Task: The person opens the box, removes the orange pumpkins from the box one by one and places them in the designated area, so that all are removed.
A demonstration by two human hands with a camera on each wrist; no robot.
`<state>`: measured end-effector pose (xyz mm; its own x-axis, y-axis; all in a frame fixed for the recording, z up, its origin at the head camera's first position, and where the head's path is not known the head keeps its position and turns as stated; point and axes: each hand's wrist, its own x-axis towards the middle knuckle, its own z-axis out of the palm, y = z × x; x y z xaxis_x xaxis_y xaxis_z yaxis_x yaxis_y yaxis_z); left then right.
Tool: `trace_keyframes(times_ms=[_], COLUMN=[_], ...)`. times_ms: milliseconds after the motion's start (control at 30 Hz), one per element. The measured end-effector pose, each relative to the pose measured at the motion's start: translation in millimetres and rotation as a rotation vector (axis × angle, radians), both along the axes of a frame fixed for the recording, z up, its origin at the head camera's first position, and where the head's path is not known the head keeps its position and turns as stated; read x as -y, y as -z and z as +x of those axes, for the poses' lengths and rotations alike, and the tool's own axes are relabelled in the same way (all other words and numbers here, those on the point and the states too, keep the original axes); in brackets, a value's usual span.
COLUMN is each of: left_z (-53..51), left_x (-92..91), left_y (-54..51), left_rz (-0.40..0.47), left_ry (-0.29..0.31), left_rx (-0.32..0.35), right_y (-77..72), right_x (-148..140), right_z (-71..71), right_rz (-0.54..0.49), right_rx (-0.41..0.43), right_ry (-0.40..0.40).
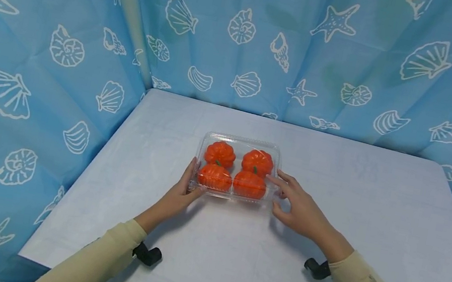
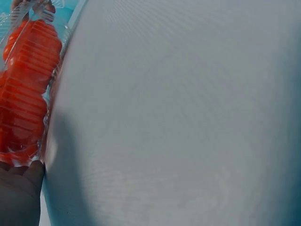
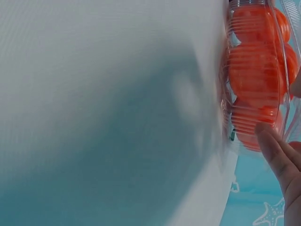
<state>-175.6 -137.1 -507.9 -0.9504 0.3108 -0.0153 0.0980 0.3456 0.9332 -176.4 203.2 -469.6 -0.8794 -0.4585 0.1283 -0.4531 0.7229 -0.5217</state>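
Observation:
A clear plastic clamshell box sits on the table with its lid down. Inside are several small orange pumpkins with green stems, in two rows. My left hand holds the box at its left front corner, thumb at the front and fingers along the side; the left wrist view shows only part of this hand. At the right end, my right hand has its fingers extended over the lid's edge, its thumb apart below them. In the right wrist view a fingertip of this hand meets the clear plastic.
A white table spreads around the box on all sides. Behind it and to the left hangs a blue curtain with white shells and starfish. Black wrist cameras sit under both forearms.

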Motion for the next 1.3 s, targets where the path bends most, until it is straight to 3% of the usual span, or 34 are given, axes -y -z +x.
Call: trace_keyframes(times_ms=[433, 500, 667, 733, 933, 1300], left_z=[-0.7, 2.5, 1.4, -2.1, -1.0, -2.4], left_x=[8.4, 8.5, 10.1, 11.7, 12.3, 13.0], left_y=[-6.5, -14.5, -13.8, -4.7, -4.2, -4.0], left_rz=[-0.013, -0.013, -0.008, -0.002, -0.007, 0.002], left_ry=[0.013, 0.02, 0.025, 0.019, 0.008, 0.038], left_rx=[-0.004, 0.007, 0.021, 0.021, 0.045, 0.031], right_y=[-0.9, -1.8, -4.0, -5.3, -16.3, -35.8], right_x=[-8.7, -9.6, -12.3, -13.9, -16.3, -19.4], right_z=[-0.5, -0.5, -1.5, -2.3, -6.8, -21.2], right_rz=[-0.051, -0.049, -0.055, -0.062, -0.08, -0.097], right_rx=[0.043, 0.039, 0.007, -0.015, -0.047, -0.144], right_ry=[-0.013, -0.014, -0.031, -0.04, -0.025, 0.031])
